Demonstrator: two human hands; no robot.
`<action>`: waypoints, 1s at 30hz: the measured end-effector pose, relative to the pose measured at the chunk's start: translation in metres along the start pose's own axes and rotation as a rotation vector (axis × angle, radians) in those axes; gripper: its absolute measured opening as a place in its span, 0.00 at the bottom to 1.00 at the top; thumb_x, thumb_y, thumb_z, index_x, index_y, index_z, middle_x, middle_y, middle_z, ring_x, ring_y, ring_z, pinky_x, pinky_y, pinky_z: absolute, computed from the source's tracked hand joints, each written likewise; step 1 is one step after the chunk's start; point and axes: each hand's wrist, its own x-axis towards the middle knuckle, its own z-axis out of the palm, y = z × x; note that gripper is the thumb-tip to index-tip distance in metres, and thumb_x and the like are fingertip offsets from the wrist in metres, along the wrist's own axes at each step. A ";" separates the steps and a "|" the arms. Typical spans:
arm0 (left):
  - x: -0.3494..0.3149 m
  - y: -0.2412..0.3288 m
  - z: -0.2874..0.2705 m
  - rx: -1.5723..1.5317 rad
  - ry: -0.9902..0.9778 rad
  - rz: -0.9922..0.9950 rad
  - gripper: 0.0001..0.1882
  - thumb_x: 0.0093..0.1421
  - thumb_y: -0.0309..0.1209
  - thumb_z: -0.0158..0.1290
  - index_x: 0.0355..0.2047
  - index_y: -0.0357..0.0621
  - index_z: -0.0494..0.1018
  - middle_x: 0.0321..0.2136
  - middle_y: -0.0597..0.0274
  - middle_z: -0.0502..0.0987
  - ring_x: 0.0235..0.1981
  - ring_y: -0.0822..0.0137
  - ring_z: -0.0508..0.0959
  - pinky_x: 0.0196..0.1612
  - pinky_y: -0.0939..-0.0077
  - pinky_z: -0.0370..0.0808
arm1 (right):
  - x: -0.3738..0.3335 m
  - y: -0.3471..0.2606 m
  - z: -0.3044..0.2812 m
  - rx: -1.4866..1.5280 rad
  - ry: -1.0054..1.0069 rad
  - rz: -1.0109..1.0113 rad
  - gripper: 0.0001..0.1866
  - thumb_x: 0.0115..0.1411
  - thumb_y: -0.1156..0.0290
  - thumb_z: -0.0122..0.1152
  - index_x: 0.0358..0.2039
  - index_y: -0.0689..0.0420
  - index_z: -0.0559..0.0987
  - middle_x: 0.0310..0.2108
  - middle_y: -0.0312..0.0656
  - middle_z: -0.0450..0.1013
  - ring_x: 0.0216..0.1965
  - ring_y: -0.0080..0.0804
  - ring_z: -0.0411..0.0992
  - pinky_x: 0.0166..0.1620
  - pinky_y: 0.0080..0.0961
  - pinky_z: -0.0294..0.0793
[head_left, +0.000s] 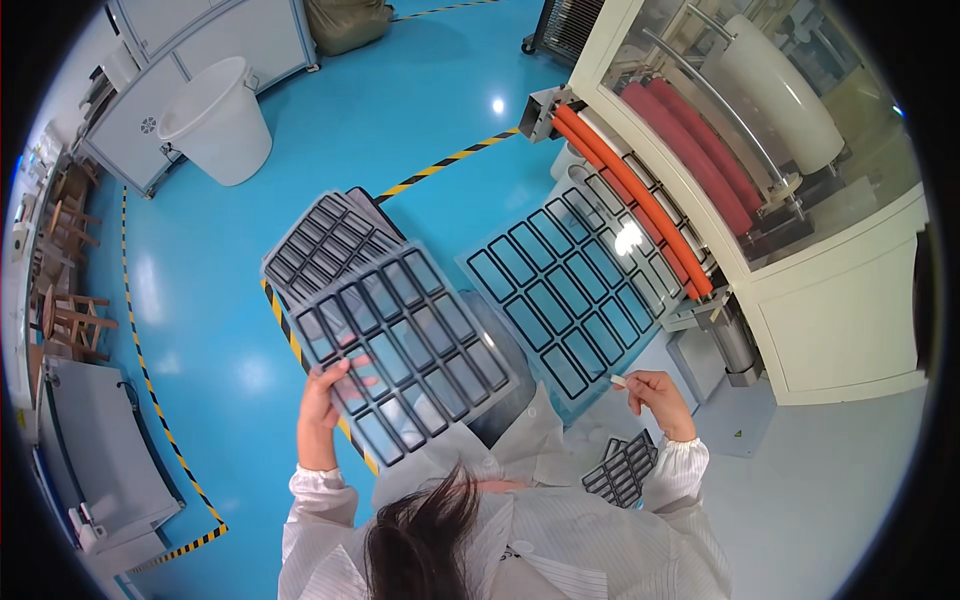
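Note:
My left hand [322, 395] grips the left edge of a clear sheet [410, 345] printed with rows of black rectangular frames; its fingers show through from underneath. To the right, a similar framed sheet [560, 310] slants out from under the orange roller [635, 195] of a machine. By that sheet's near corner, my right hand [655, 396] pinches a small whitish strip [619, 381]. Whether the strip touches the sheet I cannot tell. Beyond the left-hand sheet lies a pile of framed sheets [325, 240], partly covered by it.
Small black-framed pieces [622, 468] lie beside my right forearm. The cream machine [840, 300] with its window and rolls fills the right side. A white bucket [218, 120] stands at the far left, with wooden stools [75, 320] along the left. Striped tape [450, 165] marks the blue floor.

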 end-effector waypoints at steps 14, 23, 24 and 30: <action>0.061 -0.101 0.171 -0.019 -0.212 -0.108 0.22 0.59 0.39 0.56 0.48 0.40 0.69 0.37 0.66 0.77 0.31 0.75 0.77 0.28 0.85 0.71 | -0.030 -0.019 -0.005 -0.123 -0.121 0.021 0.09 0.62 0.74 0.50 0.33 0.65 0.76 0.17 0.31 0.67 0.20 0.15 0.63 0.25 0.15 0.61; 0.051 -0.096 0.174 -0.031 -0.190 -0.058 0.17 0.59 0.33 0.54 0.46 0.37 0.70 0.39 0.61 0.76 0.38 0.69 0.78 0.41 0.72 0.76 | 0.093 -0.057 0.014 -0.517 0.546 -0.542 0.13 0.62 0.72 0.51 0.47 0.57 0.75 0.17 0.39 0.70 0.19 0.24 0.68 0.26 0.21 0.68; 0.048 -0.093 0.175 -0.030 -0.215 -0.069 0.18 0.60 0.33 0.53 0.48 0.36 0.69 0.41 0.59 0.77 0.39 0.66 0.78 0.43 0.69 0.77 | 0.109 -0.060 0.018 -0.511 0.548 -0.580 0.13 0.62 0.72 0.51 0.47 0.58 0.74 0.18 0.41 0.70 0.19 0.26 0.68 0.26 0.22 0.68; 0.037 -0.082 0.177 -0.026 -0.203 -0.006 0.24 0.61 0.31 0.51 0.55 0.38 0.61 0.43 0.57 0.75 0.40 0.62 0.78 0.43 0.67 0.77 | 0.184 -0.080 0.044 -0.628 0.540 -0.750 0.13 0.61 0.71 0.53 0.46 0.55 0.76 0.19 0.47 0.71 0.16 0.37 0.66 0.23 0.29 0.65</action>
